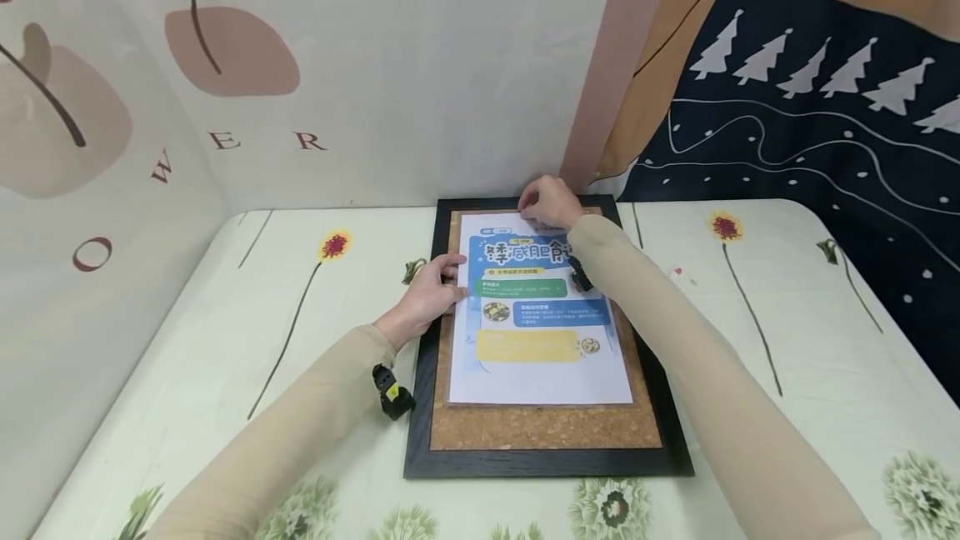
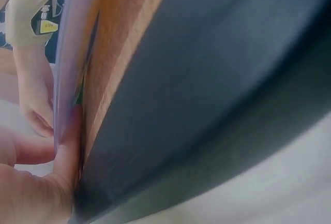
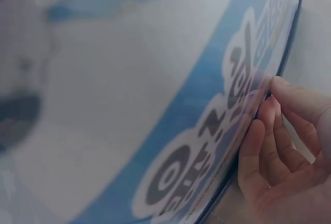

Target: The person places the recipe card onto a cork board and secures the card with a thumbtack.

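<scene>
A glossy, laminated-looking poster with blue, green and yellow print lies over a cork board set in a black frame. At the poster's left edge, my left hand pinches the sheet. The left wrist view shows the poster standing edge-on between thumb and finger of the left hand, just above the cork. My right hand grips the top edge near its middle. In the right wrist view, the right hand's fingertips meet along the edge of the poster. Part of the print is hidden by the right forearm.
The board lies on a table covered with a floral cloth. Behind it hangs a pale printed curtain, close to the frame's far edge. On the right is a dark cloth with white trees. Small black devices sit on both wrists.
</scene>
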